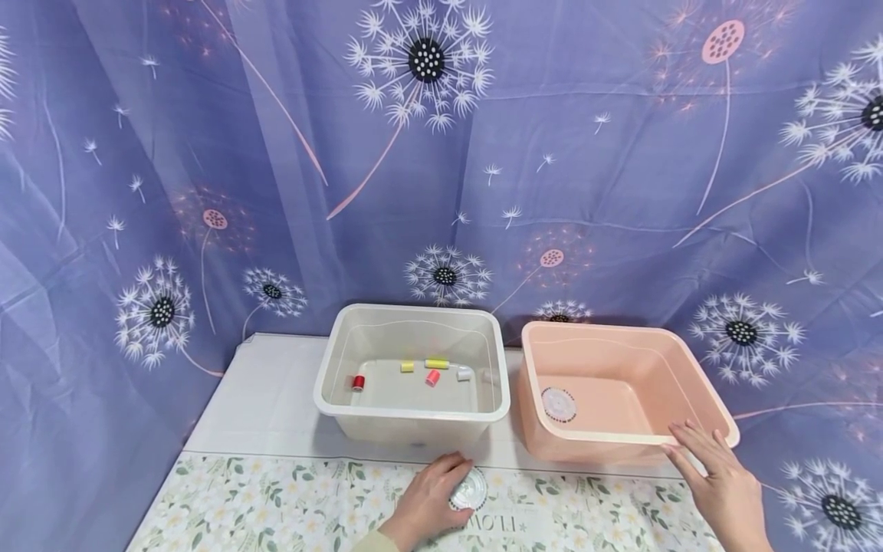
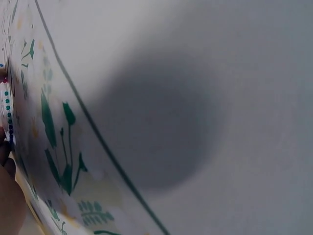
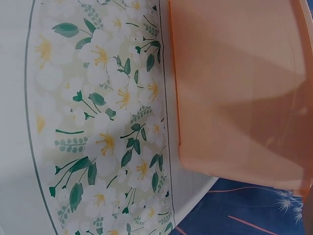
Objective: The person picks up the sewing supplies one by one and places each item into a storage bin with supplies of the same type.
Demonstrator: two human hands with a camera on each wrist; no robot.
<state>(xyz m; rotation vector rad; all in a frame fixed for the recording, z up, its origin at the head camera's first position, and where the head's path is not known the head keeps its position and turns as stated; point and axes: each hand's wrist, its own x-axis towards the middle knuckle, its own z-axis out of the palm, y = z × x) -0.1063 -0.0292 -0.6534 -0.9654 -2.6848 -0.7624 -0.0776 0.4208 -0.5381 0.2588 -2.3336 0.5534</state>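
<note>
In the head view my left hand grips a round disc of bead-headed sewing pins, a pin wheel, thumb at its near edge and fingers at its far edge, over the flowered cloth. The left wrist view catches only a strip of that wheel's green beads at its left edge. My right hand holds nothing, its fingers extended at the front right rim of the pink bin. A second pin wheel lies inside that bin, at the left.
Left of the pink bin stands a grey-white bin. Inside are a red thread spool, a pink spool, yellow spools and a white spool. A purple dandelion curtain hangs behind the table.
</note>
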